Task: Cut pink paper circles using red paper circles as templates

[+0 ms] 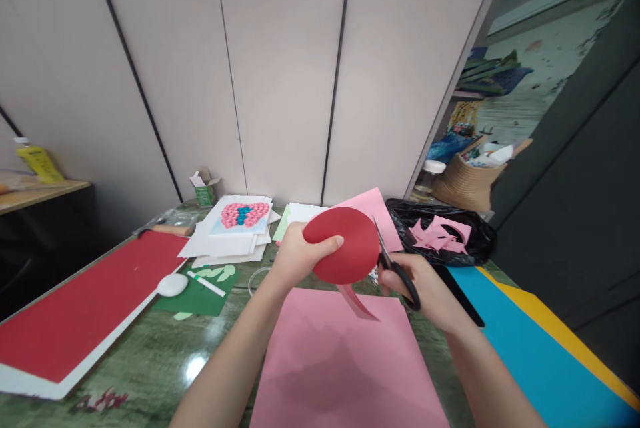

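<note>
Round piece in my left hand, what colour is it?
The round piece is red, seen best in the head view.

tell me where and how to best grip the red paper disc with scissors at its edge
Probably best to pinch the red paper disc by its left edge, coming from the left, thumb on the near face and fingers behind. It is thin and flat, and the black-handled scissors sit at its right edge, so the left side keeps fingers away from the blades.

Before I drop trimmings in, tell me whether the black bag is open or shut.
Open: the black bag is spread wide, and pink scraps show inside its rim.
</note>
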{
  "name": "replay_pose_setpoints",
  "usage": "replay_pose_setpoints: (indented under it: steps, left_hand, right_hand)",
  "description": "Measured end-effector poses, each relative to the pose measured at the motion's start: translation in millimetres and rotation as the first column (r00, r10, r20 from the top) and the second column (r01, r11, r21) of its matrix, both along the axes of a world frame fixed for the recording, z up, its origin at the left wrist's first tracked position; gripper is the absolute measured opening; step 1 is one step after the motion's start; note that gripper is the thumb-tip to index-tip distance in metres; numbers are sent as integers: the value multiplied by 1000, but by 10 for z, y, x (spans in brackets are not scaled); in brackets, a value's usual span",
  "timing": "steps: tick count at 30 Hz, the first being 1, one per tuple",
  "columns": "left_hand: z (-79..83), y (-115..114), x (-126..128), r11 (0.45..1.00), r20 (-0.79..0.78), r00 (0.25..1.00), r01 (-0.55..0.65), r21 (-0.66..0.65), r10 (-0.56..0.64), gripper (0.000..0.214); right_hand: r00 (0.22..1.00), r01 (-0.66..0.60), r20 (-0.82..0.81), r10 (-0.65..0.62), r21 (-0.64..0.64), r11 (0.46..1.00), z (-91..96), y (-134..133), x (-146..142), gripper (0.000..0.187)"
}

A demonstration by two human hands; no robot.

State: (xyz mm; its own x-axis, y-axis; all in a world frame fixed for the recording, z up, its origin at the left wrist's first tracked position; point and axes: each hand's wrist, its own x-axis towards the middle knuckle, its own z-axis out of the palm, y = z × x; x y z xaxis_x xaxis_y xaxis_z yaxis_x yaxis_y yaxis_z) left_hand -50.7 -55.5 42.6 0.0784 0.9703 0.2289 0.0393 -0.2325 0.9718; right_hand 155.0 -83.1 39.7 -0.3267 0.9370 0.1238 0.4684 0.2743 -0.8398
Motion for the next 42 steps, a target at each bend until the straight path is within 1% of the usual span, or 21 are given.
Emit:
replay_pose_setpoints:
  steps: [7,12,19,26,35,42]
  left_hand:
    - [48,-23,-32,1000,-37,999,6,-3,-6,27]
    - [62,-33,-51,1000,-24,1000,20,5,-20,28]
    - [70,-29,-72,1000,-21,1000,21,-3,-21,27]
    - [69,-26,-111,999,-41,998,44,-18,-44,29]
    - [84,-39,-109,998,-29,998,58,-14,-58,29]
    - [77,-28,-118,999,-31,999,35,-27,-36,27]
  right_hand:
    - [999,-14,40,13,37,999,-32,7,50,34]
    - [998,-21,68,17,65,998,-28,1,57,35]
    - [997,17,73,-19,33,999,-18,4,50,33]
    - [997,19,75,-21,24,1000,-40,14,107,26]
    - [997,36,70,-36,4,999,-22,9,92,28]
    - [998,29,47,-29,0,1000,-45,20,90,25]
